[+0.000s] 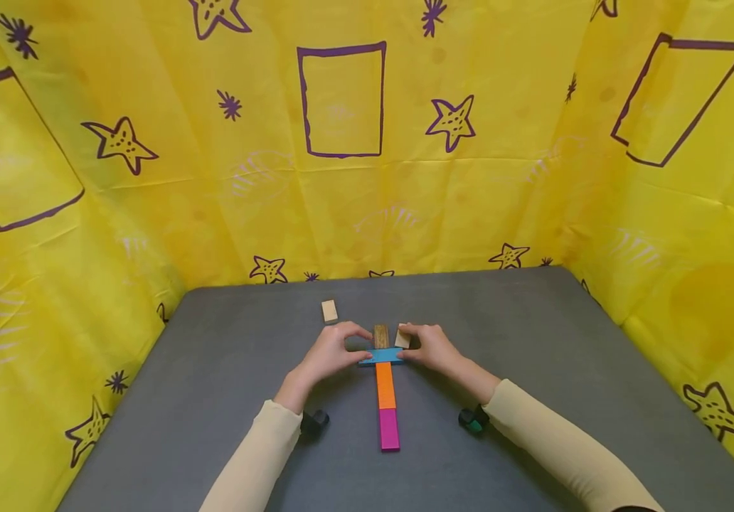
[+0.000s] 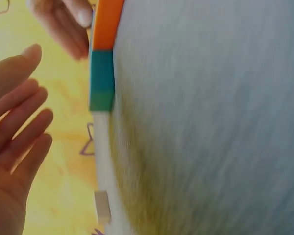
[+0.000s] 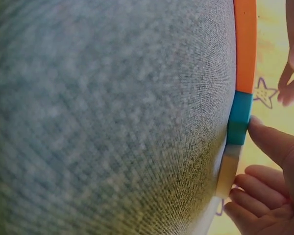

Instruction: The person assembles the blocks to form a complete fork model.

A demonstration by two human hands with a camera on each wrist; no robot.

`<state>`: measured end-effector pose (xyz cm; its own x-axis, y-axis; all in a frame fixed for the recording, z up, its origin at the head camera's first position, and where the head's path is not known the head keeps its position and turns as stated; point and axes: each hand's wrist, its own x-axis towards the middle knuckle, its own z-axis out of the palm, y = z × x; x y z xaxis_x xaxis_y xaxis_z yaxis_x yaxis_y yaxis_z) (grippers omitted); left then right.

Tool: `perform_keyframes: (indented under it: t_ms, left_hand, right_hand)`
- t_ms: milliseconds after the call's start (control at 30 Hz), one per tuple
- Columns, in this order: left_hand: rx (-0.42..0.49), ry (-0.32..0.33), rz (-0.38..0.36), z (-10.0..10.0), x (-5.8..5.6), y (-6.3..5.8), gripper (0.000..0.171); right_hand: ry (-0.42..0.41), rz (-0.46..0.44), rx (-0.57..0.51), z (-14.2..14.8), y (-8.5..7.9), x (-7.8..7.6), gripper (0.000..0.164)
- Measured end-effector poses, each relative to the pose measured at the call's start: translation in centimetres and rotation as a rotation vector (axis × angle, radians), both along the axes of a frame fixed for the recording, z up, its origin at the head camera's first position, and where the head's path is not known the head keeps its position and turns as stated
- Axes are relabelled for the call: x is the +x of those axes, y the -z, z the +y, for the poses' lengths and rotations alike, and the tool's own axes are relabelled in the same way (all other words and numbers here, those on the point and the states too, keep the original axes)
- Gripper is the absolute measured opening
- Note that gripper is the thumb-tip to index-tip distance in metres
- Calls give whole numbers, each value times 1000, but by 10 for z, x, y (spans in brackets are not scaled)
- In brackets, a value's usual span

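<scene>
A blue block (image 1: 383, 355) lies crosswise on the table, at the far end of a row with an orange block (image 1: 385, 386) and a magenta block (image 1: 389, 429). Behind it a brown block (image 1: 381, 336) points away. My right hand (image 1: 434, 348) holds a light wooden block (image 3: 228, 172) beside the brown one; its fingertips are at that block and the thumb tip at the blue block's edge. My left hand (image 1: 335, 348) is at the blue block's left end, thumb and fingers spread apart; in the left wrist view the hand (image 2: 14, 127) holds nothing.
A second light wooden block (image 1: 329, 311) lies farther back on the left of the grey table (image 1: 226, 398). Yellow cloth (image 1: 341, 213) with purple drawings hangs behind the table and on both sides. Dark wrist devices (image 1: 473, 420) sit under both wrists.
</scene>
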<state>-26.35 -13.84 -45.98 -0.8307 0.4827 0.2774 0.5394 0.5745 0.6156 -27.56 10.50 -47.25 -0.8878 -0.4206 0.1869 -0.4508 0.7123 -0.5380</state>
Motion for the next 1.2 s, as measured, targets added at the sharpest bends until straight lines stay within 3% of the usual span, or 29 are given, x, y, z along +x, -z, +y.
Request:
perform_keyframes:
  t_ms: [267,400,800,1200]
  left_hand:
    - [24,-198,-70,-18,-29,1,50]
    - [33,-253,-92,-27,-42,3,52]
    - [82,-331,-175,-51,-67,10,57]
    - [112,-382,-254,-69,-76,16,62]
  right_hand:
    - [-11,-7,4,2,0,1,58]
    - [-7,-15,3,1,1,0,59]
    - [19,-46,11,0,0,1,60]
    - [-5,-26,4,1,1,1,60]
